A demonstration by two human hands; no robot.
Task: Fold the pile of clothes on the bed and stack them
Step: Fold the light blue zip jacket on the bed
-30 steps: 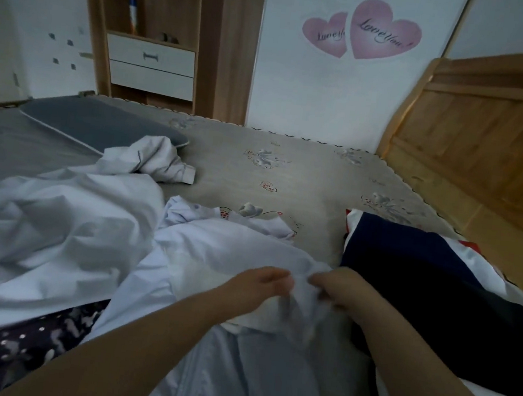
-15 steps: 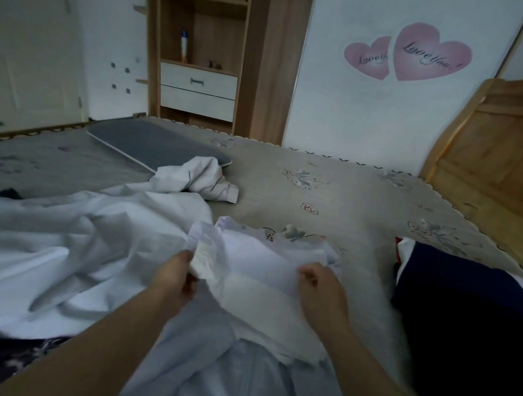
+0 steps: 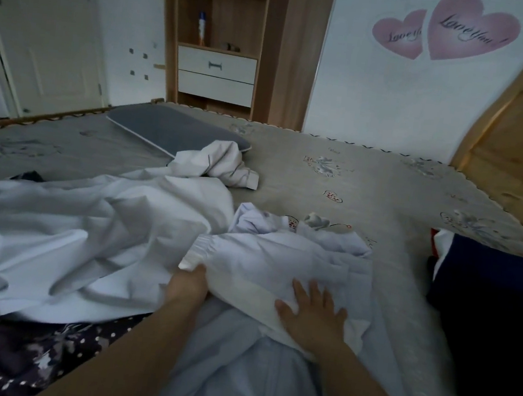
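Garment under work: a pale lavender-white cloth piece with a gathered elastic edge (image 3: 279,264), lying crumpled near the near edge of the grey patterned bed cover (image 3: 335,189), midway along it. The left hand (image 3: 188,285) holds its elastic corner; the fingers are hidden under the fabric, so how tightly they curl cannot be told. The right hand (image 3: 314,316) lies flat on the cloth, fingers spread and straight, pressing it down.

Risks, as judgement: the cloth is thin and already bunched, so smoothing with one palm may drag wrinkles into the fold; the large rumpled white sheet-like garment (image 3: 72,236) touches its left side and could be caught into the fold; the dark navy garment (image 3: 485,302) toward the right edge leaves little flat room for stacking.
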